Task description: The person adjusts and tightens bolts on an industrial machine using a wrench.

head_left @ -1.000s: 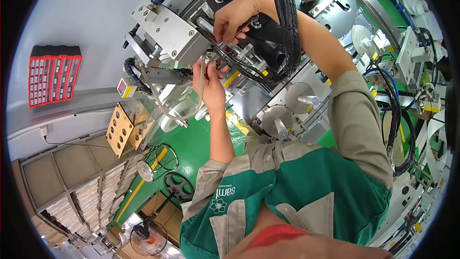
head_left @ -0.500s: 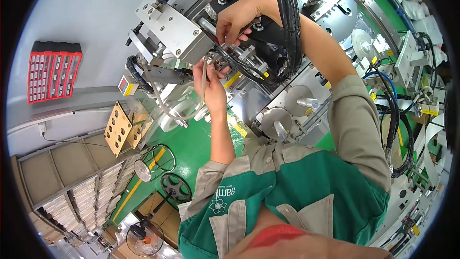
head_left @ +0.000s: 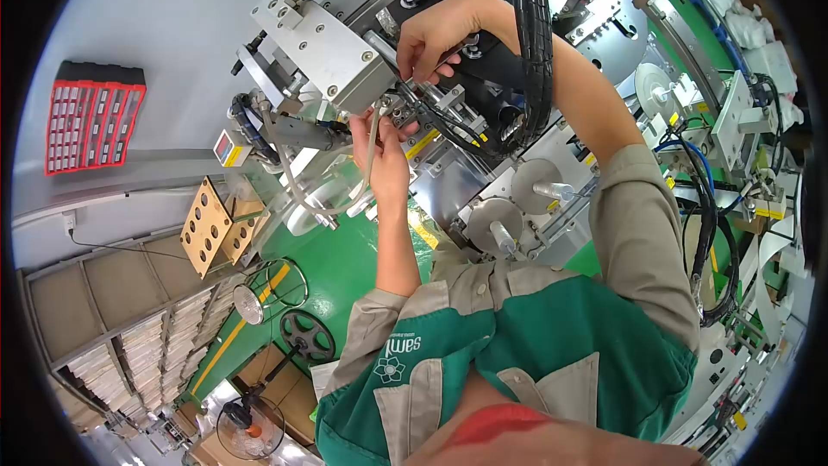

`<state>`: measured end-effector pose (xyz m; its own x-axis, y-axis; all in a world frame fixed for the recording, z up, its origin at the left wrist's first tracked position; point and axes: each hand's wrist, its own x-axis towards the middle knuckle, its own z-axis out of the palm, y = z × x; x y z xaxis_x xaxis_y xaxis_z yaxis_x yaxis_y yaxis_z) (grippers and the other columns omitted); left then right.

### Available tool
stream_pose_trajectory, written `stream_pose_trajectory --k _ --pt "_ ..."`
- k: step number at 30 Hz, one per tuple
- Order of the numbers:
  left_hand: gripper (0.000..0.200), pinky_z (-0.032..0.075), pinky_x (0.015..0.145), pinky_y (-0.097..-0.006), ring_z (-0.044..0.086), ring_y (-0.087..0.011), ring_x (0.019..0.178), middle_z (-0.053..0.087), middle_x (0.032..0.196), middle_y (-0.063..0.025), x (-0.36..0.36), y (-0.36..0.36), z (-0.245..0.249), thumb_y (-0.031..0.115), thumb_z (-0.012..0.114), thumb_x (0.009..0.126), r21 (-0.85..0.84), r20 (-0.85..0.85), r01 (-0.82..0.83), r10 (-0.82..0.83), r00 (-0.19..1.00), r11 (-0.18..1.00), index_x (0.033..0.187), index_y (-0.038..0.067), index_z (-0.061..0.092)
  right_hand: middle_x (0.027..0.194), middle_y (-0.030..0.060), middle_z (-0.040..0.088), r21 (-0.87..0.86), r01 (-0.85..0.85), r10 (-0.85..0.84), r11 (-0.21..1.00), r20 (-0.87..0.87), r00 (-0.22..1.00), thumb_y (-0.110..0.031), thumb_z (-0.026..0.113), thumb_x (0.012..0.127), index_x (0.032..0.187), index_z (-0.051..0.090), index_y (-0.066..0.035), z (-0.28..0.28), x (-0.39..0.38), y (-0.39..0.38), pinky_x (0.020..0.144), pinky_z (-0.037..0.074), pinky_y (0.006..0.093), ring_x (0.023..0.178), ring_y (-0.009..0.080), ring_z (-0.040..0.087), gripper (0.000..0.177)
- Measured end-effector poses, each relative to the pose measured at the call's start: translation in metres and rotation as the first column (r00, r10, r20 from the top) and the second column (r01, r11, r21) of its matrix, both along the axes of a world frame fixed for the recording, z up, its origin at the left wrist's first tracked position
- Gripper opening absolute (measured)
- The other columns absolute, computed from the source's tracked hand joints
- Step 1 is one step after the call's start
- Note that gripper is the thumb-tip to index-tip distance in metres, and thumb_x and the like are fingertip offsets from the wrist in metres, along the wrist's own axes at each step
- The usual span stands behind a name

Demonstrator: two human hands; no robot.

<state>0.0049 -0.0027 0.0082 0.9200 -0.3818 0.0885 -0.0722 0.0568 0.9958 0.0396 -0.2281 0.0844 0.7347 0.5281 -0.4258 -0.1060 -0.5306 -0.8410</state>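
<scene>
My left hand point(head_left: 384, 151) is raised beneath a silver metal block point(head_left: 332, 47) on the machine. Its fingers curl closed at a cluster of small metal parts point(head_left: 395, 107), and what they grip is hidden. A pale hose point(head_left: 373, 160) loops down across this hand. My right hand point(head_left: 431, 39) reaches in from the right, behind a thick black wrapped cable bundle point(head_left: 532, 43). Its thumb and fingers pinch together beside a metal rod point(head_left: 379, 46), near thin black cables point(head_left: 435, 118). Whatever lies in that pinch is too small to make out.
Reel discs with clear hubs point(head_left: 494, 224) sit on the machine's front panel. A red-and-black parts rack point(head_left: 95, 118) hangs on the wall. A perforated wooden board point(head_left: 207, 226), a round stool point(head_left: 250, 304) and a black handwheel point(head_left: 307, 336) stand to the left.
The view has shifted slightly, so the machine sits a little further right and lower. Both hands stay at the same spots on the machine, with nearly the same finger positions.
</scene>
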Motion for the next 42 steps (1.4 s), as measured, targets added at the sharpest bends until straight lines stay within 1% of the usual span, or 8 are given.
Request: stream_pose_trajectory --k 21,25,27,29,31,35,38,42 --pt "0.017 0.055 0.063 -0.0281 0.048 -0.0095 0.057 0.044 0.067 -0.0057 0.0 -0.002 0.005 0.007 0.036 0.094 -0.106 -0.036 -0.018 0.014 0.999 0.994 0.104 -0.004 0.044 0.073 0.0032 0.064 -0.14 -0.012 0.025 0.99 0.092 0.995 -0.02 0.06 0.083 0.102 0.063 0.002 0.013 -0.004 -0.004 0.046 0.042 0.0206 0.057 0.007 0.058 0.029" --pt "0.022 0.057 0.064 -0.0312 0.047 -0.0097 0.057 0.045 0.07 -0.0057 0.001 -0.001 0.002 0.007 0.038 0.094 -0.099 -0.045 -0.017 0.012 0.999 0.995 0.112 -0.005 0.041 0.078 0.0032 0.063 -0.127 0.187 -0.174 0.974 0.111 0.979 -0.02 0.057 0.086 0.105 0.061 0.001 0.014 -0.024 -0.029 0.048 0.043 0.0193 0.059 0.0068 0.057 0.029" --pt "0.029 0.057 0.065 -0.0312 0.048 -0.0098 0.057 0.049 0.076 -0.0065 -0.001 -0.001 -0.001 0.008 0.039 0.094 -0.083 -0.021 -0.033 0.032 0.999 0.996 0.12 -0.003 0.037 0.079 0.0021 0.062 -0.031 0.37 -0.353 0.929 0.237 0.905 -0.017 0.055 0.088 0.11 0.059 0.0 0.012 -0.056 -0.042 0.05 0.043 0.0194 0.059 0.0067 0.055 0.028" --pt "0.036 0.056 0.067 -0.0308 0.049 -0.0097 0.057 0.052 0.083 -0.0083 -0.002 0.002 -0.002 0.007 0.039 0.093 -0.074 -0.023 -0.001 0.0 1.0 0.997 0.127 -0.001 0.032 0.077 0.0013 0.061 0.268 0.648 -0.7 0.713 0.305 0.645 -0.012 0.052 0.089 0.114 0.059 -0.003 -0.005 -0.11 -0.043 0.05 0.042 0.0204 0.058 0.0061 0.053 0.027" --pt "0.038 0.055 0.069 -0.0303 0.049 -0.0099 0.057 0.053 0.086 -0.0098 -0.003 0.001 0.0 0.006 0.038 0.093 -0.181 -0.033 0.015 -0.022 0.999 0.983 0.129 0.0 0.029 0.073 0.0042 0.06 0.006 0.849 -0.79 0.528 0.371 0.489 -0.008 0.052 0.087 0.113 0.058 -0.005 0.011 -0.161 -0.035 0.049 0.042 0.023 0.057 0.0088 0.053 0.027" --pt "0.035 0.053 0.064 -0.0293 0.051 -0.0104 0.058 0.054 0.095 -0.01 -0.003 0.007 0.001 0.009 0.04 0.094 -0.128 -0.004 0.083 -0.084 0.996 0.988 0.129 0.006 0.034 0.074 0.0045 0.061 0.0 0.999 -0.844 0.042 0.535 0.036 -0.002 0.049 0.085 0.121 0.054 -0.006 0.045 -0.26 0.049 0.049 0.04 0.0209 0.058 0.0071 0.052 0.036" --pt "0.03 0.053 0.064 -0.0286 0.051 -0.0105 0.057 0.055 0.096 -0.0097 -0.002 0.012 0.003 0.01 0.039 0.096 -0.098 0.014 0.133 -0.132 0.991 0.986 0.126 0.005 0.039 0.086 0.0019 0.062 0.224 0.969 -0.934 0.109 0.356 0.023 -0.001 0.045 0.088 0.124 0.051 -0.007 0.065 -0.27 0.111 0.053 0.041 0.0167 0.064 0.0043 0.054 0.037" --pt "0.027 0.054 0.063 -0.0281 0.05 -0.0094 0.057 0.052 0.085 -0.006 -0.001 0.01 0.003 0.013 0.039 0.097 -0.113 0.005 0.129 -0.129 0.992 0.985 0.123 0.006 0.043 0.091 0.0034 0.06 0.319 0.889 -0.941 0.33 0.189 0.282 -0.001 0.047 0.091 0.13 0.046 -0.006 0.036 -0.211 0.169 0.059 0.047 0.0201 0.07 0.0059 0.054 0.039"
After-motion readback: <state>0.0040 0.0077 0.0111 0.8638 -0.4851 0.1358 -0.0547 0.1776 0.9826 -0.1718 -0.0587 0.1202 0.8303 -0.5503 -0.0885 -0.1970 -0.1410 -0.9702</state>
